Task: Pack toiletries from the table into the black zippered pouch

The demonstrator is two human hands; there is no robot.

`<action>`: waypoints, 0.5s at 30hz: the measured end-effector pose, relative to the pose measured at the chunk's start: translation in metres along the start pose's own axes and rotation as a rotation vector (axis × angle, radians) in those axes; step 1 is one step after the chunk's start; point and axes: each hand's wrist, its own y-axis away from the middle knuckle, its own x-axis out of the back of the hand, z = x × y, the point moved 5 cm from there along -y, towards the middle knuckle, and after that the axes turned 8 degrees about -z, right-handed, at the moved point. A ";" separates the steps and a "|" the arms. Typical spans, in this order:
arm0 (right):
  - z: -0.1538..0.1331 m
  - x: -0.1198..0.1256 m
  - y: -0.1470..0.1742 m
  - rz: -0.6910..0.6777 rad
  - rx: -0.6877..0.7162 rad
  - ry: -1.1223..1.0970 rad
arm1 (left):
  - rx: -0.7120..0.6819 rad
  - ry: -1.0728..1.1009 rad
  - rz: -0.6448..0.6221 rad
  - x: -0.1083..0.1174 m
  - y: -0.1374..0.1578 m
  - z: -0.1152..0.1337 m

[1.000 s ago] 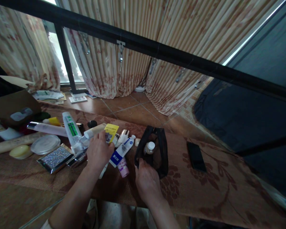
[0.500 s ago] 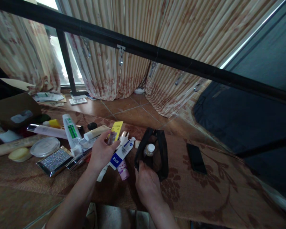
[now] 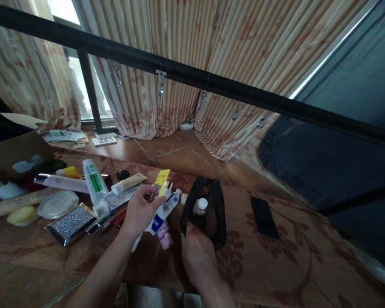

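My left hand (image 3: pixel 140 211) is closed on a flat yellow packet (image 3: pixel 162 176), its fingers at the near side and the thumb reaching across. The packet lies partly over a white and blue tube (image 3: pixel 170 204). Just under that tube is a pink patterned tube (image 3: pixel 164 238). My right hand (image 3: pixel 199 254) grips the near left rim of a black mesh bag (image 3: pixel 220 214), its mouth spread apart. Inside the bag stands a small clear bottle with a white cap (image 3: pixel 202 203); the bag's floor is dark.
Left of my hands lie a white and green tube (image 3: pixel 95 182), a beige tube (image 3: pixel 130 184), a glittery compact (image 3: pixel 71 222), a round clear-lidded tub (image 3: pixel 58 204) and a cardboard box (image 3: pixel 16 149). A black phone (image 3: pixel 265 217) lies right of the bag on the brown patterned cloth (image 3: pixel 295 256).
My left hand has shifted slightly to the right with the yellow packet, which now covers more of the white and blue tube. My right hand keeps its hold on the bag.
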 end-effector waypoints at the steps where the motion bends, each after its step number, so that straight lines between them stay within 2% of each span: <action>1: 0.000 0.000 0.000 -0.001 0.000 0.002 | 0.005 0.011 -0.012 -0.001 0.000 -0.001; 8: 0.000 0.000 0.000 0.000 0.010 0.001 | 0.076 0.124 -0.082 -0.009 0.005 0.001; 15: 0.001 -0.001 0.000 0.001 0.008 0.016 | 0.033 0.146 -0.112 -0.013 0.003 -0.005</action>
